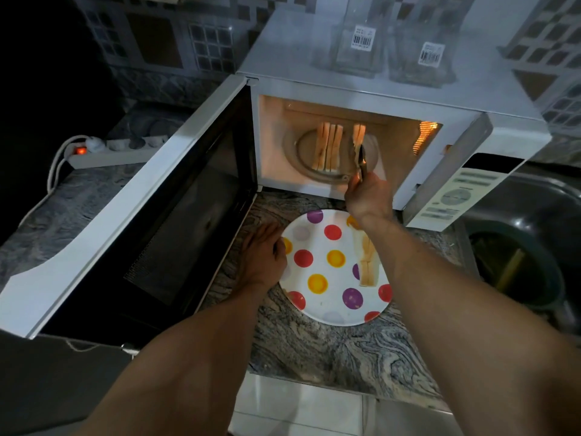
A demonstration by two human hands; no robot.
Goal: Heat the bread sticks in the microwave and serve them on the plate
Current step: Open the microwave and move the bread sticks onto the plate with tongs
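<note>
The white microwave [408, 92] stands open and lit, its door [151, 215] swung out to the left. Three bread sticks [328, 146] lie side by side on the glass turntable [301, 158]. My right hand [367, 196] is shut on dark tongs [361, 162] that reach inside and pinch another bread stick [358, 133] at the turntable's right. On the counter in front sits a white plate with coloured dots [320, 269]; one or two bread sticks [367, 262] lie on its right side. My left hand [264, 253] rests flat at the plate's left rim.
Two glass jars [361, 42] with barcode labels stand on top of the microwave. A steel sink [518, 253] with a dark bowl lies to the right. A power strip [107, 152] with a lit red switch sits on the marbled counter [330, 350] at the left.
</note>
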